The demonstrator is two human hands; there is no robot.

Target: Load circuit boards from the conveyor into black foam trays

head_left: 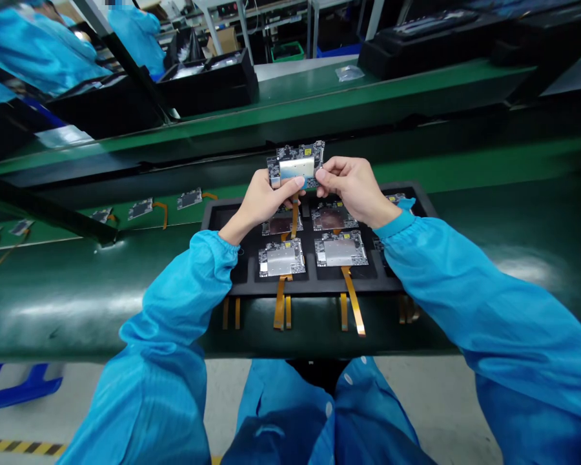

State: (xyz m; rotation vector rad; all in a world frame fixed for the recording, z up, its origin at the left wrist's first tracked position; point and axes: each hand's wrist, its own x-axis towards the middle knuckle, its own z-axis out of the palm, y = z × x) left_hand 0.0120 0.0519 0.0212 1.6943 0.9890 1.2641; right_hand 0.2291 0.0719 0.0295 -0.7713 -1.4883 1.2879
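Above a black tray (300, 284), my left hand (271, 197) grips a circuit board (296, 166) by its lower left part, thumb lying across the metal shield. My right hand (351, 184) pinches the same board at its right edge. An orange flex cable (295, 216) hangs down from the held board. Below, in the tray's compartments, lie several more boards, among them a front left board (281, 259) and a front middle board (341, 249). Their orange ribbons, such as a long ribbon (353, 302), hang over the tray's front edge. My right forearm partly covers the tray's right side.
Several boards with ribbons, one a loose board (190, 199), lie on the green bench (77, 278) at left. A dark post (48, 206) rises there. Black bins (208, 84) and a clear bag (349, 73) sit on the far ledge. People in blue coats (39, 45) are at upper left.
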